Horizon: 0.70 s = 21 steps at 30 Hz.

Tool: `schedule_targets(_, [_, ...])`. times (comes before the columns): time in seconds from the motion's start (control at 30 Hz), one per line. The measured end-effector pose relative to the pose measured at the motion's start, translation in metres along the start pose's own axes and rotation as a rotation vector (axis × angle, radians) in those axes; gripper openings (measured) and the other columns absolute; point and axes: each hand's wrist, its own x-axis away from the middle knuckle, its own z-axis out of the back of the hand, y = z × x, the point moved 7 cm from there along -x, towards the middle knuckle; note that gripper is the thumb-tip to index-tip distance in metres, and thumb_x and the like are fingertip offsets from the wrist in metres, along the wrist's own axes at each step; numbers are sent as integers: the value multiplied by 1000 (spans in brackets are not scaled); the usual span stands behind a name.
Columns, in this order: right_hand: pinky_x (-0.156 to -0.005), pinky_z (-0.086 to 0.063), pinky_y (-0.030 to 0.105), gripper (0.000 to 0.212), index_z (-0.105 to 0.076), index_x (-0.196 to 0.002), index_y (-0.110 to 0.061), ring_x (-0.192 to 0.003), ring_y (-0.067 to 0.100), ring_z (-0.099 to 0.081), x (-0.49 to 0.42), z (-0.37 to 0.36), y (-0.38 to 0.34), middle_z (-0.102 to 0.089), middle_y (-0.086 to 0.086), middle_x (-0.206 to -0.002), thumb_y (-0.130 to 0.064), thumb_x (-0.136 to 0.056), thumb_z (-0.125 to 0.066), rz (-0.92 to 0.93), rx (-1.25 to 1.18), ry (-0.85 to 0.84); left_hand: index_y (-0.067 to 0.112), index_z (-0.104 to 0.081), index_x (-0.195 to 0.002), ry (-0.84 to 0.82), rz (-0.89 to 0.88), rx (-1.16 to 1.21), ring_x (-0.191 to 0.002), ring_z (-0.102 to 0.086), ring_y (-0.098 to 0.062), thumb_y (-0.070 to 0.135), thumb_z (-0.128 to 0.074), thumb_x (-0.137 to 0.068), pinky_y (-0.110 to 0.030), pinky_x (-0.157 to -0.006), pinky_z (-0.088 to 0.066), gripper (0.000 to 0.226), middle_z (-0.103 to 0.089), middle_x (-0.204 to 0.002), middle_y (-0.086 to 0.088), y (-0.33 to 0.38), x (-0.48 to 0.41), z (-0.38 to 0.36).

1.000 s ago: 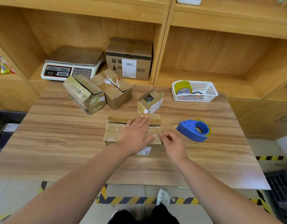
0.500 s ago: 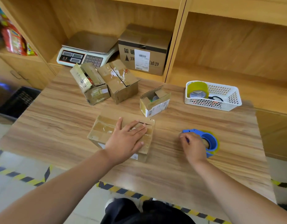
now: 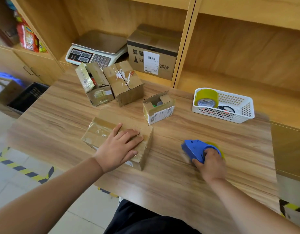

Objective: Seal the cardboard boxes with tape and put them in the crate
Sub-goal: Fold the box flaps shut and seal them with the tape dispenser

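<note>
A flat cardboard box [image 3: 98, 130] with shiny tape on its top lies in the middle of the wooden table [image 3: 61, 115]. My left hand [image 3: 119, 146] rests flat on its lid, fingers straight. To the right, my right hand [image 3: 209, 162] grips the blue tape dispenser [image 3: 194, 148], which sits on the table with a yellowish roll in it. Behind stand two larger boxes: one with open flaps [image 3: 95, 85] and one closed [image 3: 125, 81]. A small open box [image 3: 158, 107] stands right of them. A dark crate [image 3: 28, 97] sits on the floor at the left.
A white basket [image 3: 245, 107] with a tape roll [image 3: 207, 98] and scissors stands at the back right. A scale [image 3: 95, 51] and a labelled carton [image 3: 154, 53] sit on the shelf behind. Striped floor tape runs along the table's near edge.
My right hand left the flat box, moved right and took hold of the blue dispenser. My left hand stayed pressed on the box. The camera swung left and nearer.
</note>
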Motion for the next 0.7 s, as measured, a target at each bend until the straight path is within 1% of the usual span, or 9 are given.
schedule_targets(0.03, [-87,-36,33,42,-53,-107,-13,-101,24,-58,0,-1,0,-61,2,-102,-44,-82,-68,2,68,-23,20,-48,-131,5,-6,3,-117,-46,-19,47,-22,-101,-53,-108,-25,48,-57,-125,-5,0,-1,1])
schedule_targets(0.1, [-74,-36,30,33,-47,-95,-20,-93,22,-60,0,-2,-4,-61,-3,-92,-48,-86,-61,14,162,-66,21,-48,-133,-10,-1,24,-119,-46,-19,50,-23,-100,-53,-108,-24,50,-56,-128,-5,1,-1,3])
schedule_targets(0.17, [-69,-36,29,31,-43,-87,-21,-91,23,-60,-1,-1,-4,-63,-2,-92,-48,-87,-59,-15,160,-94,21,-48,-135,-14,14,61,-123,-45,-19,53,-24,-99,-52,-110,-22,53,-54,-131,-4,1,-2,7])
schedule_targets(0.27, [-78,-40,31,25,-51,-95,-20,-98,25,-60,-1,5,-4,-67,1,-101,-43,-89,-55,-39,137,-91,22,-49,-134,14,17,122,-125,-44,-18,54,-25,-98,-49,-110,-21,55,-54,-130,-2,5,-9,16])
schedule_targets(0.37, [-92,-35,31,37,-54,-119,-17,-111,28,-55,-1,16,-8,-66,5,-112,-42,-92,-54,-29,91,-79,23,-49,-133,70,16,201,-122,-44,-16,50,-33,-95,-49,-108,-26,49,-55,-128,1,7,-26,31])
schedule_targets(0.47, [-82,-31,29,33,-59,-113,-16,-109,31,-53,4,36,-23,-66,4,-102,-37,-88,-60,36,-52,-36,22,-47,-137,102,76,306,-119,-44,-18,50,-30,-93,-46,-104,-34,55,-55,-128,1,4,-45,48])
schedule_targets(0.57, [-76,-31,25,28,-64,-107,-17,-106,31,-53,14,61,-39,-56,-10,-86,-29,-82,-69,99,-238,12,25,-44,-140,106,181,514,-119,-42,-15,53,-19,-89,-33,-97,-31,64,-54,-127,4,-2,-60,66])
schedule_targets(0.63, [-83,-33,25,31,-64,-110,-20,-114,31,-48,22,78,-51,-48,-25,-85,-27,-81,-71,153,-307,41,28,-47,-137,106,221,681,-122,-42,-13,56,-19,-86,-35,-103,-31,65,-54,-127,8,-5,-67,73])
schedule_targets(0.7, [-90,-31,23,36,-64,-114,-21,-123,28,-42,32,97,-63,-45,-33,-90,-28,-80,-73,197,-332,82,37,-51,-130,63,261,881,-124,-38,-6,59,-24,-83,-29,-107,-28,58,-53,-124,17,-4,-71,78])
